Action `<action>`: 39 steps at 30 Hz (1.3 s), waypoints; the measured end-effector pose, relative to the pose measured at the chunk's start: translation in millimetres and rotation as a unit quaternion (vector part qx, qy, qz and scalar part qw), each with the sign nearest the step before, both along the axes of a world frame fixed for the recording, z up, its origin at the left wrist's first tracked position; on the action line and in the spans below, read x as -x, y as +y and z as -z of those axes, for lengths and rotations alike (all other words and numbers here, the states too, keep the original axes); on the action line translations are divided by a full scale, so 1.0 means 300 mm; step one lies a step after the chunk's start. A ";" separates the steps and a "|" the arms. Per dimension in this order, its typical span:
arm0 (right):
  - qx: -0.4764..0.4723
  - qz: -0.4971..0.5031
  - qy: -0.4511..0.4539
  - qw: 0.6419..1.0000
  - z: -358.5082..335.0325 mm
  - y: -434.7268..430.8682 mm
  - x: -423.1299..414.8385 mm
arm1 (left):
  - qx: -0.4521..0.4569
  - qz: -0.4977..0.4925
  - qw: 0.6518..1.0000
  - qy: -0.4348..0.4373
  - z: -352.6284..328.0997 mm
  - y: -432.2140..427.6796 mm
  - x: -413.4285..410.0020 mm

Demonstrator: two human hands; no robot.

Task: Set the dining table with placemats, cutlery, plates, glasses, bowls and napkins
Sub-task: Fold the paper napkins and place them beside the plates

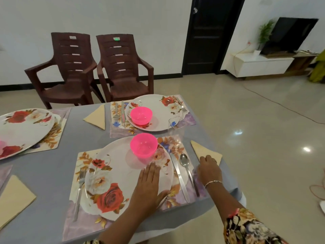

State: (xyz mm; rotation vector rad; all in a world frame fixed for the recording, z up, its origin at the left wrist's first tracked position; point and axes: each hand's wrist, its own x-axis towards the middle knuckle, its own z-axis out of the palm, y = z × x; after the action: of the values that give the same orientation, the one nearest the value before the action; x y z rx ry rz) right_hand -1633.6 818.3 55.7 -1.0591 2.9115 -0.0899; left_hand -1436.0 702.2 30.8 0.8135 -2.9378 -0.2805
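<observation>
My left hand (pixel 149 184) lies flat, fingers together, on the near floral plate (pixel 112 187), which sits on a floral placemat (pixel 84 221). A pink bowl (pixel 143 144) stands on the plate's far edge. A fork (pixel 79 187) lies left of the plate; a knife (pixel 179 176) and a spoon (pixel 186 166) lie to its right. My right hand (pixel 209 169) rests fingers-down on the near corner of a cream folded napkin (pixel 202 149) at the table's right edge. Behind this setting is a second one with plate (pixel 158 110), pink bowl (pixel 141 115) and cutlery (pixel 119 111).
A grey table (pixel 52 166) holds a third floral plate (pixel 22 127) at far left, and cream napkins at centre back (pixel 96 117) and near left (pixel 14 198). Two brown plastic chairs (pixel 95 67) stand beyond the table. Tiled floor lies to the right.
</observation>
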 end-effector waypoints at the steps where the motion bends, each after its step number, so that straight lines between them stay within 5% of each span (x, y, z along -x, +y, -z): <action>1: -0.005 -0.003 0.008 1.000 0.002 -0.009 0.016 | -0.005 0.000 1.000 -0.002 0.005 -0.010 0.007; 18: -0.070 -0.025 -0.016 0.997 0.067 -0.072 0.065 | -0.037 -0.002 0.999 0.002 0.028 -0.066 0.021; 24: 0.082 0.019 0.003 0.996 0.038 -0.050 0.017 | -0.073 -0.023 0.996 -0.039 0.014 -0.060 -0.020; 33: 0.224 -0.133 0.046 0.964 0.024 -0.084 -0.258 | -0.014 -0.102 0.994 -0.040 -0.043 -0.023 -0.184; 39: 0.263 -0.232 0.026 0.936 0.051 -0.164 -0.470 | -0.075 -0.191 0.978 -0.024 -0.044 0.000 -0.404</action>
State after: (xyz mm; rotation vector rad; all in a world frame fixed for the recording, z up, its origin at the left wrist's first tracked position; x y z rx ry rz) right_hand -1492.5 769.1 40.4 -1.8118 2.6411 -0.8664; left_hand -1314.9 702.1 43.9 1.3951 -2.7456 -0.4595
